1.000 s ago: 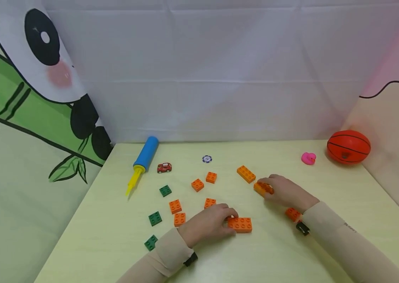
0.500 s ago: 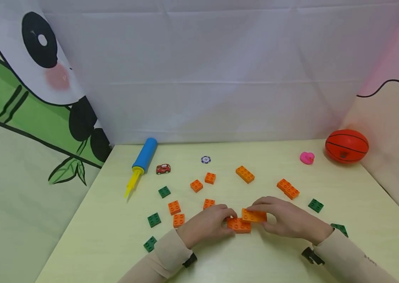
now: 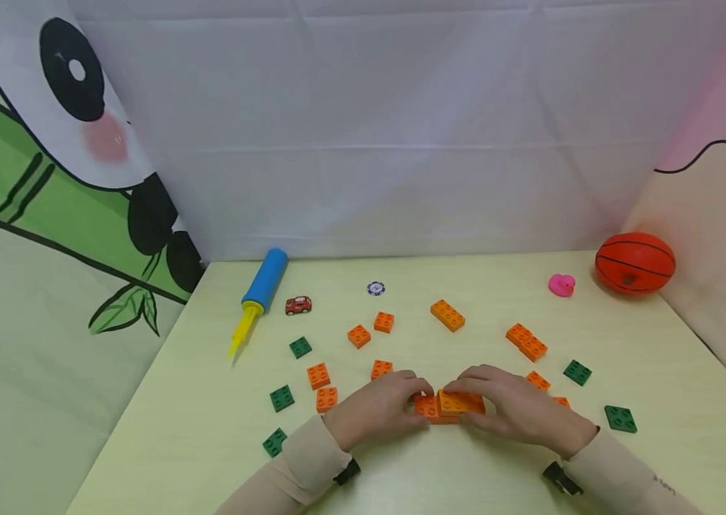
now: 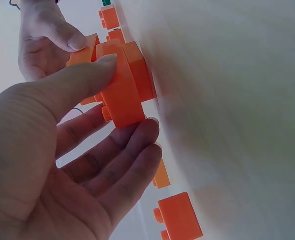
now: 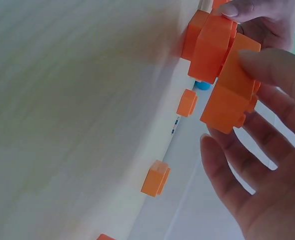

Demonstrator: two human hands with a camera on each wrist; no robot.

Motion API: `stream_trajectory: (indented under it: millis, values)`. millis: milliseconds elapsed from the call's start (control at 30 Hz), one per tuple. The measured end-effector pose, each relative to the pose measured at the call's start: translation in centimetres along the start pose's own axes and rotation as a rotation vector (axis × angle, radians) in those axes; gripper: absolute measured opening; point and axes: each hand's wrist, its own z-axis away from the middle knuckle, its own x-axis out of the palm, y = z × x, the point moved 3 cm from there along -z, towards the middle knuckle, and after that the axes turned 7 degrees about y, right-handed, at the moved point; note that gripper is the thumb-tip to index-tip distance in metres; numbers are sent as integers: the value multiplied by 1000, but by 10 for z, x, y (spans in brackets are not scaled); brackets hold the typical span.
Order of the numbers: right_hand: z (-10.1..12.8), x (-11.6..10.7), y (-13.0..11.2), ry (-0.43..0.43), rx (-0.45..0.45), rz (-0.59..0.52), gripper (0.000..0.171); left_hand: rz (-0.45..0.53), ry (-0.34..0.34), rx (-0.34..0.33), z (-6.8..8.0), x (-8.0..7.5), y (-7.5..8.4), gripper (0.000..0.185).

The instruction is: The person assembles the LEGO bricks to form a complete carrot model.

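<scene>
My left hand (image 3: 382,404) pinches a long orange building brick (image 4: 120,87) between thumb and fingers. In the left wrist view, another orange brick (image 4: 140,72) sits beneath it, close to the table. My right hand (image 3: 517,408) grips a lighter orange brick (image 3: 460,403), thumb on its near side and fingers on the far side. This brick overlaps the right part of the left hand's brick in the head view. The right wrist view has it just over the studs of that brick, slightly tilted.
Small orange bricks (image 3: 318,375) and green bricks (image 3: 282,398) lie around the hands. Farther back are a long orange brick (image 3: 448,315), a blue-and-yellow pump (image 3: 265,282), a toy car (image 3: 298,305), a poker chip (image 3: 376,288), a pink duck (image 3: 561,285) and a small basketball (image 3: 635,263).
My right hand has carried the lighter orange brick from the right, leftward and nearer, onto the brick at my left hand. The left hand has stayed in place.
</scene>
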Motion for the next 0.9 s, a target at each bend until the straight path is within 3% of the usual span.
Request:
stream_trajectory:
  millis: [133,333,700,900]
  values:
    - [0,0,0,-3,36,2,39,4,2,3,-1,-1,0,36]
    - [0,3,1,8,-1,45,40,21,-4,1,-2,1,0,35]
    - [-1,4,3,-17,18,62,39,46,-20,1,-5,0,-1,39]
    - [-1,6,3,-19,38,31,40,78,-44,-15,-22,-26,-3,46]
